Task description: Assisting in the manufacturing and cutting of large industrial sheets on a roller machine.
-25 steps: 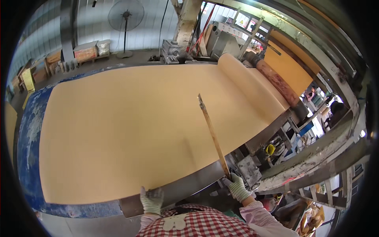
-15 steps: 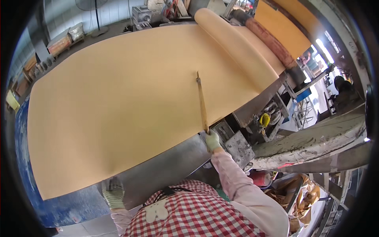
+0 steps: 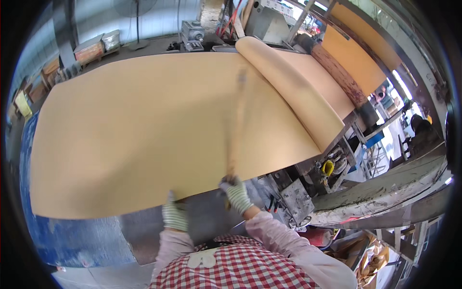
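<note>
A large tan sheet (image 3: pixel 139 120) covers most of the table, its right end curling into a loose roll (image 3: pixel 288 86). My right hand (image 3: pixel 236 193), in a striped work glove, is closed round the near end of a long wooden stick (image 3: pixel 235 139). The stick reaches away over the sheet, its far part smeared by motion. At the sheet's near edge, my left hand (image 3: pixel 175 216), gloved likewise, pinches the border with the thumb on top; its other fingers are partly hidden.
Blue and bare grey metal of the table (image 3: pixel 91 241) shows along the near left side. Beyond the loose roll lies a reddish-brown roller (image 3: pixel 339 74). Metal blocks and tools (image 3: pixel 298 200) sit at the right front, beside a thick curved beam (image 3: pixel 380 192). A fan (image 3: pixel 138 24) stands behind.
The view has tilted up. My left hand has shifted right along the sheet's near edge, while my right hand has come left and closer to it, swinging the stick.
</note>
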`<state>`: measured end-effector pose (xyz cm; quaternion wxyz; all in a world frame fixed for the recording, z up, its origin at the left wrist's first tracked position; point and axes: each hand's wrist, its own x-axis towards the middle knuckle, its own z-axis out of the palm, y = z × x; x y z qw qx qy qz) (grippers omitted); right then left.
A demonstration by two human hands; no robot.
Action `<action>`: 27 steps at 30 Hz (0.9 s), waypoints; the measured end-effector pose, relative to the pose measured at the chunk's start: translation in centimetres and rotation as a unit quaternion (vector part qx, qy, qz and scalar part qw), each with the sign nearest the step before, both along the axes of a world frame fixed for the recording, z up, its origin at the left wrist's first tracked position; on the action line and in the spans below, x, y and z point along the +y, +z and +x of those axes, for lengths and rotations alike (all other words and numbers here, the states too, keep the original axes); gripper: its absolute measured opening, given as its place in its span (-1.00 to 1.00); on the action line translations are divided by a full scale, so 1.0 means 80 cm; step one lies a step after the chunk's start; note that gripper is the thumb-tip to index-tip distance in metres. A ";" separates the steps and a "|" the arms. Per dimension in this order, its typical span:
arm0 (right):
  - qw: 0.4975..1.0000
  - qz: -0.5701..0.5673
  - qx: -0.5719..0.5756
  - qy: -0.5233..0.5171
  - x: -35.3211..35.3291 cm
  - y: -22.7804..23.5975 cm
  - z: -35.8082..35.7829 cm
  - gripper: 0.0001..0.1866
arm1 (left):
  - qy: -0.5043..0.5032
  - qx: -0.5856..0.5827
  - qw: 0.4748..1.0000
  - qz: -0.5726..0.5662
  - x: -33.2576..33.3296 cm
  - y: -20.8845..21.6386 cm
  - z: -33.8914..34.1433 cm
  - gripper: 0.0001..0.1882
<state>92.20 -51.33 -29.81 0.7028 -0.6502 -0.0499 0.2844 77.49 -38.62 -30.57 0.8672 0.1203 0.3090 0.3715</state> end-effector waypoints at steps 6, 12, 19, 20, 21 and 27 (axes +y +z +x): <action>0.953 -0.117 0.121 0.253 -0.019 0.169 -0.082 -0.79 | 0.141 0.104 0.979 0.101 0.177 -0.019 -0.312 -0.57; 0.971 -0.124 -0.077 0.189 -0.002 0.235 -0.019 -0.75 | 0.293 0.180 0.935 0.082 0.164 0.018 -0.490 -0.35; 0.895 -0.327 -0.253 0.170 0.210 0.176 0.180 -0.78 | 0.158 0.100 0.981 0.054 0.055 0.034 -0.308 -0.47; 0.843 -0.391 -0.314 0.195 0.251 0.152 0.209 -0.79 | 0.146 0.065 0.987 -0.003 0.056 0.011 -0.312 -0.51; 0.783 -0.450 -0.374 0.210 0.294 0.125 0.248 -0.80 | 0.130 0.025 0.990 -0.057 0.070 -0.002 -0.304 -0.55; 0.731 -0.416 -0.486 0.238 0.566 0.021 0.316 -0.73 | 0.312 0.173 0.934 -0.009 0.132 -0.014 -0.377 -0.57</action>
